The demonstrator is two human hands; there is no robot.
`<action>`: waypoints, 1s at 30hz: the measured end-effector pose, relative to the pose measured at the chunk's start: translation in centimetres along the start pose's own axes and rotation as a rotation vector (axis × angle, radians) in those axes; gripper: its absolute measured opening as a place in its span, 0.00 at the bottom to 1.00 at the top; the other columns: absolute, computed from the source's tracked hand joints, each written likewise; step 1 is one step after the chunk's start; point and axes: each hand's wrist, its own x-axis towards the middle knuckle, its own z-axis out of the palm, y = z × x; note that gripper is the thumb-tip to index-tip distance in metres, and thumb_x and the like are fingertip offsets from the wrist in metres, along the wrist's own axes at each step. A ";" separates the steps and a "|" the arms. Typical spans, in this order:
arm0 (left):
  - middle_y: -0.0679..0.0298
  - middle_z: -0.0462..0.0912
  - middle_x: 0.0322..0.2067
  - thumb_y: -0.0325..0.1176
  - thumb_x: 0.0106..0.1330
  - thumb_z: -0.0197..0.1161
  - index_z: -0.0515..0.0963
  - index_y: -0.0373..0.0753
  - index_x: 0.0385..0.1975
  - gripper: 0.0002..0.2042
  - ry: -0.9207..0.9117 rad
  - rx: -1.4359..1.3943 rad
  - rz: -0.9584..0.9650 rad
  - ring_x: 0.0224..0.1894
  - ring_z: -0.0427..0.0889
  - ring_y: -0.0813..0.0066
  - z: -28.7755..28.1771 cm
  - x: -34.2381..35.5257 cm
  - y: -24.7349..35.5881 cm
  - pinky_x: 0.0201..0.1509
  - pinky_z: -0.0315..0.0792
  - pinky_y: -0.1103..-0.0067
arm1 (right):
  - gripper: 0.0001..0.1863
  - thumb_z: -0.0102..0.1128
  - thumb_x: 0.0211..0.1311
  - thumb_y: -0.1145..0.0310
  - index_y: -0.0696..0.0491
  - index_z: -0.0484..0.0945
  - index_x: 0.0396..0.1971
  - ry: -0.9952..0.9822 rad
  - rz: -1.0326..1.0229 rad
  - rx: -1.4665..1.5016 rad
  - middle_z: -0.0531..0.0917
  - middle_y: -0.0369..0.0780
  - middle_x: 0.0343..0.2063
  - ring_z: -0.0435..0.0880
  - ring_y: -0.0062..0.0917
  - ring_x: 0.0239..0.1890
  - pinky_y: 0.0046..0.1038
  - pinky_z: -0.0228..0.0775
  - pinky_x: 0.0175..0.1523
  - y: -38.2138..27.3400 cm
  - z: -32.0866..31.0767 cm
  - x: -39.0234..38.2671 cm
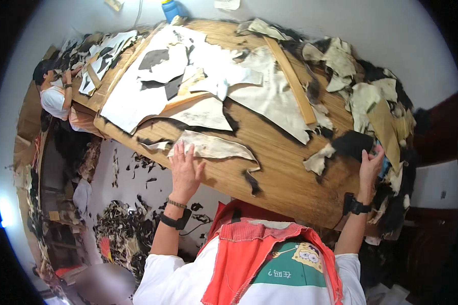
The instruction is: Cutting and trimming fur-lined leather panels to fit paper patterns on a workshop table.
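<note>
My left hand (184, 170) lies with its fingers spread over the left end of a narrow cream hide piece (213, 146) near the table's front edge. At the right side of the table my right hand (372, 165) is raised with bent fingers. Something small and bluish shows at its fingertips, too small to make out. Beside those fingers is a dark fur piece (352, 144), and a small pale hide scrap (318, 159) with dark fur edges lies to its left. A thin dark fur strip (251, 182) lies between my hands.
Large white hide sheets (137, 76) and a long wooden strip (292, 84) lie across the wooden table (285, 178). Hide offcuts (369, 104) pile up along the right edge. Another person (56, 96) works at the far left. Dark scraps (122, 229) heap on the floor.
</note>
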 end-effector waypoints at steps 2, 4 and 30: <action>0.46 0.69 0.61 0.37 0.69 0.60 0.70 0.33 0.60 0.23 0.167 -0.062 -0.062 0.64 0.67 0.46 0.3 0.2 -3.9 0.66 0.62 0.60 | 0.14 0.61 0.67 0.68 0.58 0.76 0.48 0.084 -0.086 -0.162 0.82 0.46 0.38 0.81 0.33 0.42 0.34 0.72 0.46 -3.2 1.3 0.0; 0.46 0.73 0.56 0.36 0.69 0.59 0.72 0.32 0.56 0.20 0.164 -0.142 -0.148 0.58 0.70 0.48 -0.4 2.0 -5.6 0.63 0.65 0.62 | 0.12 0.61 0.66 0.68 0.58 0.77 0.45 -0.160 -0.122 -0.024 0.82 0.45 0.37 0.82 0.32 0.41 0.33 0.73 0.45 -8.5 2.5 -1.7; 0.50 0.83 0.25 0.33 0.65 0.66 0.77 0.38 0.38 0.08 -0.294 -0.688 0.065 0.26 0.84 0.52 3.6 7.8 1.8 0.28 0.75 0.68 | 0.18 0.67 0.55 0.53 0.55 0.83 0.28 -0.749 -0.275 -0.079 0.84 0.48 0.29 0.84 0.41 0.36 0.38 0.74 0.41 -16.6 13.7 8.6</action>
